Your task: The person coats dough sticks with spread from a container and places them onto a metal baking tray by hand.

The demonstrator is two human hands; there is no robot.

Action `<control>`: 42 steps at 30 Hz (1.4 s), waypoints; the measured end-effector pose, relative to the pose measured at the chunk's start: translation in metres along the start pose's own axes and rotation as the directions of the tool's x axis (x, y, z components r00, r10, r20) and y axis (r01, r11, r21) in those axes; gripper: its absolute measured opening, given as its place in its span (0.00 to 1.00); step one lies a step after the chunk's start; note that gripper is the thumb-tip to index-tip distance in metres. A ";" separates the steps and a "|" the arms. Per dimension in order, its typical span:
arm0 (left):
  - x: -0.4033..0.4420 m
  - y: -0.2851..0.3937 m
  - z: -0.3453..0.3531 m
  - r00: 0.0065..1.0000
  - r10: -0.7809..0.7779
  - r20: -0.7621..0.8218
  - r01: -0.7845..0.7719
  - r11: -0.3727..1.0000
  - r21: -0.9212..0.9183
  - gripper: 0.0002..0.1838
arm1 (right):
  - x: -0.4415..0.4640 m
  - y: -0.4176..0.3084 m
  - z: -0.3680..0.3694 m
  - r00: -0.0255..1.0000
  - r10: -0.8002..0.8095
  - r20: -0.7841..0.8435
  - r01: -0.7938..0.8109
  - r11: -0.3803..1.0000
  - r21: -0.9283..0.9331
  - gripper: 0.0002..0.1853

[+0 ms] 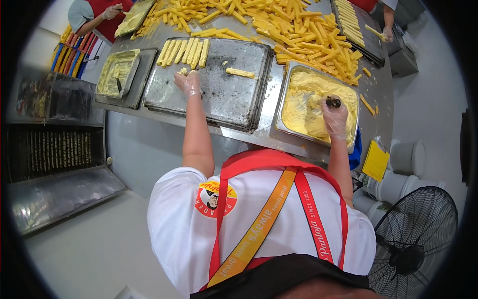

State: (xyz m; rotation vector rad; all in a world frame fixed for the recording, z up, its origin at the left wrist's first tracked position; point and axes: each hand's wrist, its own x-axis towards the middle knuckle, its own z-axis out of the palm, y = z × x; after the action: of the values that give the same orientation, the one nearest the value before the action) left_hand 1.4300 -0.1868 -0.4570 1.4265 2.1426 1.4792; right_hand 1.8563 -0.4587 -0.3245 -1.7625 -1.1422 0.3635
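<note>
My left hand (pixel 188 84), in a clear glove, is over the dark baking tray (pixel 219 107). Its fingers are apart and smeared with cream, close to the near ends of a row of cream-coated sticks (pixel 185 52). Farther right on that tray lies a single coated stick (pixel 240 73). My right hand (pixel 335 119), also gloved, is closed around the black handle (pixel 333 102) of a spreading tool; its blade is largely hidden in the cream. Below it is a metal pan (pixel 280 110) holding pale yellow cream (pixel 304 94).
A large pile of yellow sticks (pixel 308 37) covers the table's far side. To the left, a smaller pan (pixel 133 67) holds cream and a black-handled tool. Other people's gloved hands (pixel 111 12) (pixel 388 34) work across the table. A black fan (pixel 413 244) stands behind on the right.
</note>
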 end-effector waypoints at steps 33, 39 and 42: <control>-0.170 0.316 0.259 0.223 0.416 0.882 -0.821 0.568 -0.061 0.16 | 0.047 0.000 -0.026 0.834 -0.183 0.520 0.243 0.969 -0.049 0.08; -0.163 0.327 0.191 0.342 0.557 0.757 -0.680 0.703 -0.210 0.14 | 0.079 0.059 -0.040 0.985 0.039 0.167 -0.026 0.997 -0.079 0.08; -0.156 0.319 0.151 0.231 0.735 0.638 -0.654 0.603 -0.457 0.16 | 0.061 0.030 -0.040 0.939 -0.146 0.312 0.242 0.924 -0.297 0.11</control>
State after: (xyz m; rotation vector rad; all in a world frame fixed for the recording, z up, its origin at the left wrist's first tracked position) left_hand 1.7947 -0.1966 -0.3315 2.5553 0.8203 0.7135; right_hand 1.9301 -0.4340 -0.3154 -1.9019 -1.6542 0.3241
